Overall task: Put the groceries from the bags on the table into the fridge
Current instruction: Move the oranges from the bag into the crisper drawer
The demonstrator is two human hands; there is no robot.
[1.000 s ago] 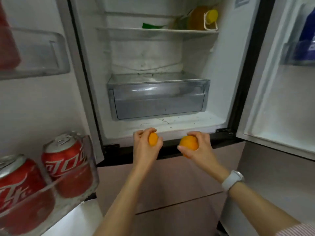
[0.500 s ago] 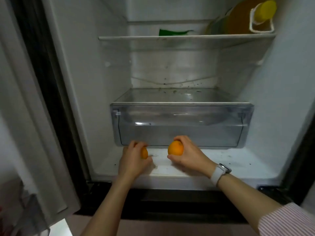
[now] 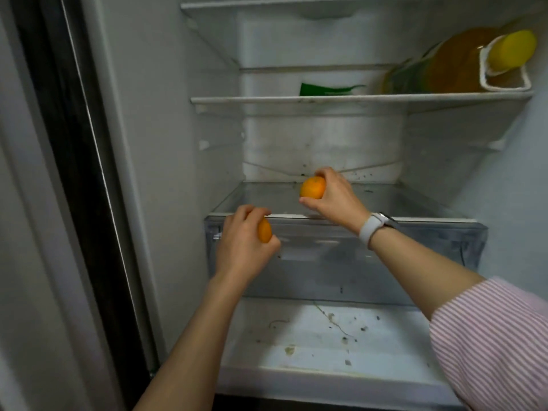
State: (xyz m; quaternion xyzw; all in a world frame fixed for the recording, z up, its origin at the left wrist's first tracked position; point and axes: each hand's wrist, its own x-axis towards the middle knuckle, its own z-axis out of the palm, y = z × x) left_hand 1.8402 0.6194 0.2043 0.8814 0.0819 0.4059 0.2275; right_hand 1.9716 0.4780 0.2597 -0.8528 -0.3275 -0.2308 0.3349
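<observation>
I look into the open fridge. My right hand (image 3: 335, 197) grips an orange (image 3: 312, 188) and holds it over the glass shelf (image 3: 261, 200) that covers the clear crisper drawer (image 3: 370, 262). My left hand (image 3: 243, 244) is closed around a second, smaller orange (image 3: 264, 230), mostly hidden by my fingers, in front of the drawer's upper left corner. A white watch sits on my right wrist.
On the upper shelf (image 3: 326, 99) lies a large amber bottle (image 3: 450, 66) with a yellow cap, and a green packet (image 3: 326, 89) sits further back. The fridge floor (image 3: 326, 336) below the drawer carries crumbs. The dark door seal (image 3: 80, 173) runs down the left.
Both hands have risen from the fridge floor in front of the drawer. The right hand now reaches above the drawer's glass cover, the left is level with the drawer's top edge.
</observation>
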